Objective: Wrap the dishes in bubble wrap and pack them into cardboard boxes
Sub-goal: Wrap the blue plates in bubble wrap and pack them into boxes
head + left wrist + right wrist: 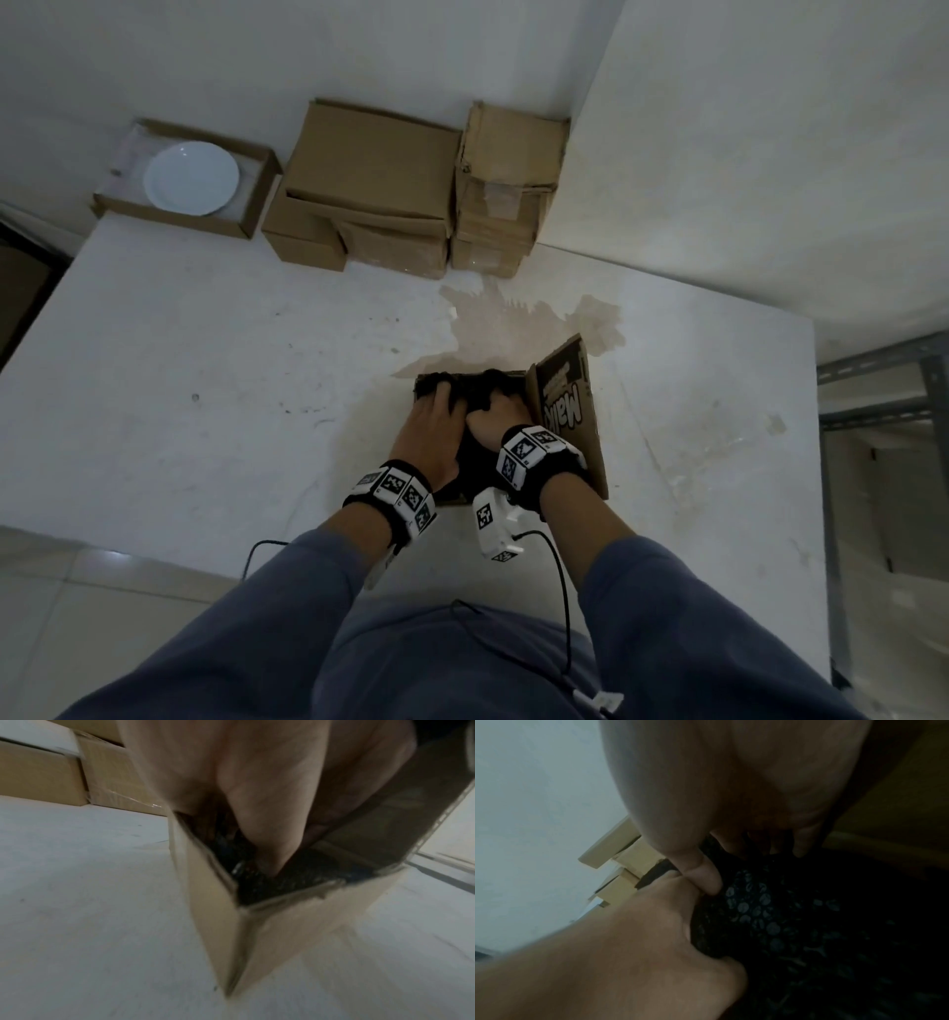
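- Head view, far left of counter (205,360): white plate (191,178) lying flat in open tray box (257,200), unwrapped, well apart from both hands.
- Beside it: closed cardboard boxes (380,185), stacked against wall.
- Near edge, centre: open carton (570,411), flap up on right, black bubble-wrapped bundle (770,912) inside, directly beneath both hands.
- Left hand (429,437): fingers straight, pressing down on bundle.
- Right hand (495,416): fingers curled into wrap, gripping it.
- Judged: seating bundle; next plate far left, nearer left hand.
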Demonstrator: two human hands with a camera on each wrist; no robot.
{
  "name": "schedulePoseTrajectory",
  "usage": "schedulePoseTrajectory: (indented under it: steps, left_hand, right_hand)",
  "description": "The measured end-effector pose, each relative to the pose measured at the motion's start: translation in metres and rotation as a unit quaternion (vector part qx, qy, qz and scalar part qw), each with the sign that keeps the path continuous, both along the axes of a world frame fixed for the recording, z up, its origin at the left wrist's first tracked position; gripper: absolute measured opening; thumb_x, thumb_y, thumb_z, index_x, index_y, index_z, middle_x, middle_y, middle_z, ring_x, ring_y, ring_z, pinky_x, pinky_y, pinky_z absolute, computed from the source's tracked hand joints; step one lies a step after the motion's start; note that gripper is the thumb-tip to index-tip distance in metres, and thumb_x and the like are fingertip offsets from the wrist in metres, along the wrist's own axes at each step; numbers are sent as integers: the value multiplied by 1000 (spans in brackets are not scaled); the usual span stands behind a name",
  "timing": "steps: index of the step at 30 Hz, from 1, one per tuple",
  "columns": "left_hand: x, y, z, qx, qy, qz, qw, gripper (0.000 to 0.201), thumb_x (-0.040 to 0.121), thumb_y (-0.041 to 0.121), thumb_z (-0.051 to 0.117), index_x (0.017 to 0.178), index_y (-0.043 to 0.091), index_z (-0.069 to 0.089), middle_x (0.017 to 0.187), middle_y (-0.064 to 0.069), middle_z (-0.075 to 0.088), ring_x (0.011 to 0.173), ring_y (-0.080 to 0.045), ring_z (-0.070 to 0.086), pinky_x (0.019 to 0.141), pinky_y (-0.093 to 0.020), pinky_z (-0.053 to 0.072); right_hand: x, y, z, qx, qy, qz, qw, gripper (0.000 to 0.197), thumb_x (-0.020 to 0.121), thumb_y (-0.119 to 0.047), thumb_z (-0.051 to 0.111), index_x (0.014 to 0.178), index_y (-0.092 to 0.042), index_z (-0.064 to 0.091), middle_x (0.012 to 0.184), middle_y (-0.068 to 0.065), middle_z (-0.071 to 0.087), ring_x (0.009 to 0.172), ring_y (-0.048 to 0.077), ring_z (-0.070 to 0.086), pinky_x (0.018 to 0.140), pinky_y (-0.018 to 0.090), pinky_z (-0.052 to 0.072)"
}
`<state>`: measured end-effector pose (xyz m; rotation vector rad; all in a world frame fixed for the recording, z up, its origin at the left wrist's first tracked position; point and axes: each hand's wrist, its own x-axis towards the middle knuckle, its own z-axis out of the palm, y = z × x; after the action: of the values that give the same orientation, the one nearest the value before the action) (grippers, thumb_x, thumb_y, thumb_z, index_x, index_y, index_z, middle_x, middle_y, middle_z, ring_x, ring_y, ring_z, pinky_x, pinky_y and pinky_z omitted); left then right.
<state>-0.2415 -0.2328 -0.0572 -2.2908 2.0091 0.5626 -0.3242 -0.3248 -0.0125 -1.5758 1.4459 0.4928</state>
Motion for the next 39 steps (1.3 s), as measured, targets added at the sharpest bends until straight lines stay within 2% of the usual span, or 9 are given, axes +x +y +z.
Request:
schedulePoseTrajectory:
  steps: [6,11,16,19,26,28,31,34,39]
  left_hand:
    - [1,10,6,-136,68,43,987,56,71,11,67,125,9,50,137,-19,37,118,-38,45,97,-42,47]
    - [7,6,23,-164,-3,53,985,64,76,18,54,138,9,46,137,-15,44,126,-34,42,105,-45,37]
    - [10,5,24,-135,-27,19,990,52,75,25,62,126,15,58,116,-6,59,103,-28,56,91,-42,36]
    - [6,7,22,-107,-19,24,994,47,76,27,65,121,15,61,113,-6,58,95,-27,57,78,-38,39]
    - [-2,11,24,13,-47,34,998,69,60,28,76,121,-1,61,110,-16,59,96,-31,57,85,-39,47]
    - [-6,10,25,34,-43,44,998,79,65,29,76,132,-4,53,121,-20,58,106,-32,58,97,-39,45]
    - [-12,5,25,55,-56,49,996,82,85,31,59,149,-5,24,150,-24,33,134,-33,40,116,-38,25]
    - [-17,-2,30,78,-24,71,994,82,90,29,54,152,-4,12,154,-24,23,138,-32,35,116,-35,26]
    - [-14,-14,30,106,89,149,979,76,93,17,56,152,-4,12,153,-21,23,135,-32,39,105,-34,39]
  right_hand:
    - [3,-7,-1,5,35,10,999,61,97,-29,42,153,-14,24,161,14,10,142,37,27,115,43,29]
    - [-1,-7,7,-18,-21,4,1000,40,91,-24,46,125,-5,56,127,19,55,98,32,56,78,33,46]
    - [-13,10,24,-221,-95,24,970,16,87,-20,57,98,-9,60,100,5,58,89,26,58,79,33,51]
    - [-13,16,28,-297,-122,99,942,26,85,-9,56,111,-12,53,119,7,43,96,27,51,85,37,48]
    - [-18,18,13,-151,19,167,974,46,90,-15,54,133,-3,43,140,16,37,125,34,44,101,40,42]
    - [-16,17,9,-129,23,165,977,53,91,-16,52,140,-1,38,147,17,32,132,34,39,107,40,38]
    - [-12,15,6,-97,32,164,981,66,92,-15,49,150,2,23,159,18,14,144,34,22,116,42,26]
    - [-9,13,2,-86,45,166,981,72,92,-13,47,153,1,12,163,16,3,149,32,8,121,42,15]
    - [-3,4,0,-58,47,152,986,71,93,-12,50,153,0,14,161,17,8,148,32,12,120,43,18]
